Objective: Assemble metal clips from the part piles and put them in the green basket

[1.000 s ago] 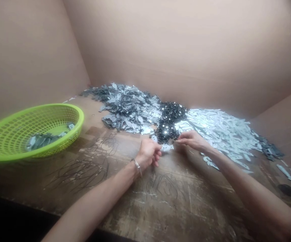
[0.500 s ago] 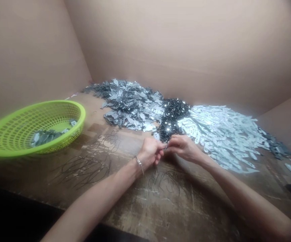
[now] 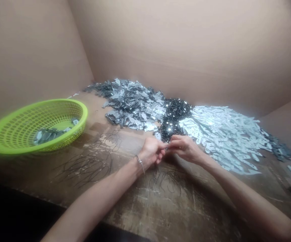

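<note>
My left hand and my right hand meet fingertip to fingertip over the worn wooden table, both pinched around a tiny metal piece that I cannot make out. A thin bangle circles my left wrist. Just beyond the hands lies a heap of small black parts. To its left spreads a pile of grey metal plates. On its right is a pile of pale silver strips.
A lime-green plastic basket stands at the left with a few grey metal pieces inside. Brown cardboard walls close in the table at the back and both sides. Dark scribble marks cover the tabletop near me.
My right hand has drawn in from the edge of the silver pile to meet my left hand, and the two now pinch together. The view has shifted slightly.
</note>
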The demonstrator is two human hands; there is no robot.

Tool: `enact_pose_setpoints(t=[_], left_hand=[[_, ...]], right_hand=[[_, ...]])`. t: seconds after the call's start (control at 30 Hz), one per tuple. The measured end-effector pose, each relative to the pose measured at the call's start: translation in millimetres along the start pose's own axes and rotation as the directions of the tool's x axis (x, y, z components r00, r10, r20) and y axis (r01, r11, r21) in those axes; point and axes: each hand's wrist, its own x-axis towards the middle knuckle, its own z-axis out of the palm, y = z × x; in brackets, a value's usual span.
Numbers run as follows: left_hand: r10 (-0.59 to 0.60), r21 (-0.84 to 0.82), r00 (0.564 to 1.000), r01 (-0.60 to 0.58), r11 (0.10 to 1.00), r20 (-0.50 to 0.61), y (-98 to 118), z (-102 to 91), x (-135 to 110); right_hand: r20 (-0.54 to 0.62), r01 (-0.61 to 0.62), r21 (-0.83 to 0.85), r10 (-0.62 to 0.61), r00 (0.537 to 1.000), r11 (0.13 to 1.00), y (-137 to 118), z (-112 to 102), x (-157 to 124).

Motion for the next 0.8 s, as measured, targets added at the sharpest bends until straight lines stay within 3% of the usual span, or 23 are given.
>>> enact_pose_setpoints(t=[0.4,0.6,0.8], left_hand=[[-0.003,-0.025,1.000,0.004,1.000,0.010,-3.0,-4.3,6.3],[0.013,-0.019,1.000,-0.013,1.000,-0.007,-1.5,-6.6,6.7],[0.118,-0.062,0.991,-0.121,0.991,-0.056,8.1,-22.1,7.5]], right_hand=[[-0.086,-0.044,0.051,0.048,0.995,0.998,7.1,-5.4,-4.3],[-0.148,-0.211,0.015,0.211,0.966,0.977,27.9,-9.2,-16.9],[-0.104,-0.297,-0.022,0.293,0.950,0.955,45.5,3.8,-25.5]])
